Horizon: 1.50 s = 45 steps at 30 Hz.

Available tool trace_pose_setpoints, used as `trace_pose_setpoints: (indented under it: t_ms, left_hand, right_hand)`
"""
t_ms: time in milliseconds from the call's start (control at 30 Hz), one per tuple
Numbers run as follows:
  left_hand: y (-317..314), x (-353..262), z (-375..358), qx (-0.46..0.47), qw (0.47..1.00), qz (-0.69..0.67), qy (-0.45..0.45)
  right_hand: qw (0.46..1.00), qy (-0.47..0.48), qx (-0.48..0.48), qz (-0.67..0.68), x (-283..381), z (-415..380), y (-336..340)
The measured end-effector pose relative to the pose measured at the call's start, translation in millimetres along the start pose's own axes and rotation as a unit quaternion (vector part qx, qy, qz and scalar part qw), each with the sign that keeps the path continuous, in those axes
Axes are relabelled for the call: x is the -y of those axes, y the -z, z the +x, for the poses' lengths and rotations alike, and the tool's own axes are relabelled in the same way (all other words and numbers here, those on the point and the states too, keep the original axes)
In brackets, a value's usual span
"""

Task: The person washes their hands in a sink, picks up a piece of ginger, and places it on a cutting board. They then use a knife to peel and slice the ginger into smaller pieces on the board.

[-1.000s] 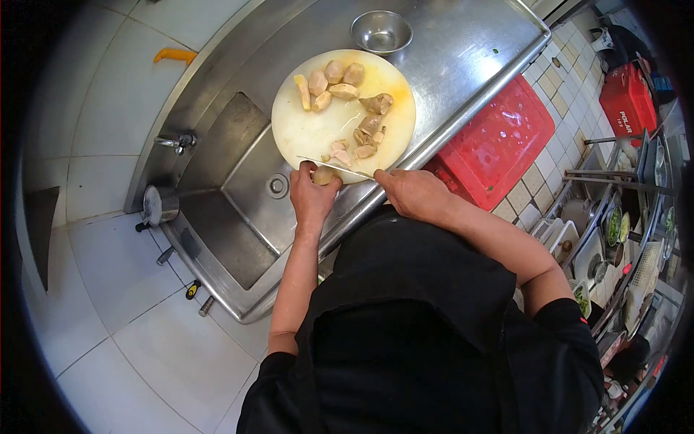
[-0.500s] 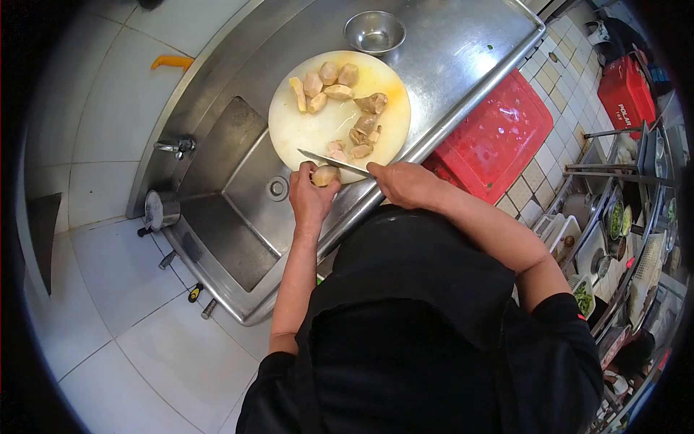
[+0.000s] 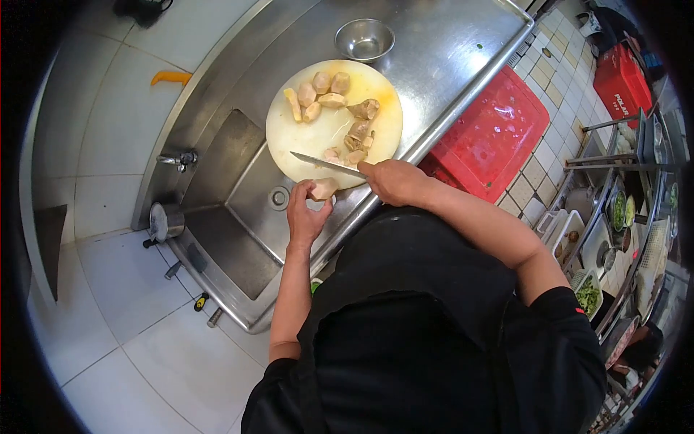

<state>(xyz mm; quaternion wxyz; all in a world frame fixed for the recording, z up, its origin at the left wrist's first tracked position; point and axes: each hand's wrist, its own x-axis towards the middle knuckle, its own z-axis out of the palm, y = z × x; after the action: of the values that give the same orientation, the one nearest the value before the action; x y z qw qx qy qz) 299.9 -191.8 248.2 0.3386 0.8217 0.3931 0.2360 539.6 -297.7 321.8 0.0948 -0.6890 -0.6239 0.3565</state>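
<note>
My left hand (image 3: 305, 219) grips a pale, peeled piece of ginger (image 3: 323, 189) between thumb and fingers, at the near edge of the round white cutting board (image 3: 293, 148). My right hand (image 3: 394, 182) is closed around the handle of a knife (image 3: 327, 163). Its blade points left over the board, just beyond the held piece and apart from it. Several peeled ginger pieces (image 3: 332, 100) lie together on the far side of the board. Unpeeled brown ginger (image 3: 359, 130) lies on its right, with small cut bits (image 3: 332, 154) near the blade.
The board rests on a steel counter (image 3: 441, 43), partly over the sink (image 3: 242, 155) with its tap (image 3: 178, 159). A steel bowl (image 3: 364, 40) stands behind the board. At right are a red lid (image 3: 499, 130) and shelves with food trays (image 3: 587, 293). A metal pot (image 3: 166, 220) hangs left.
My left hand has turned the ginger piece, so a longer pale side now shows, and the thumb sits lower. The knife stays over the board. The whole view has shifted slightly.
</note>
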Motion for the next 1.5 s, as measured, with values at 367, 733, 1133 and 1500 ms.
trace_pose_setpoints:
  t_ms: [367,733,1133,1500]
  left_hand:
    - [-2,-2,-6,-0.021,0.987,0.087,-0.132]
    - [23,30,113,-0.104,0.943,-0.183,0.256]
    - [-4,19,152,-0.167,0.966,0.179,0.087]
    - [-66,-70,80,0.07,0.987,0.136,-0.056]
  right_hand:
    - [0.998,0.011,-0.06,-0.027,-7,-20,-4]
    - [0.99,-0.023,-0.133,0.031,-14,-65,18]
    - [0.987,0.002,-0.152,-0.054,-27,-71,16]
    - [0.976,0.093,-0.13,-0.146,-27,-53,26]
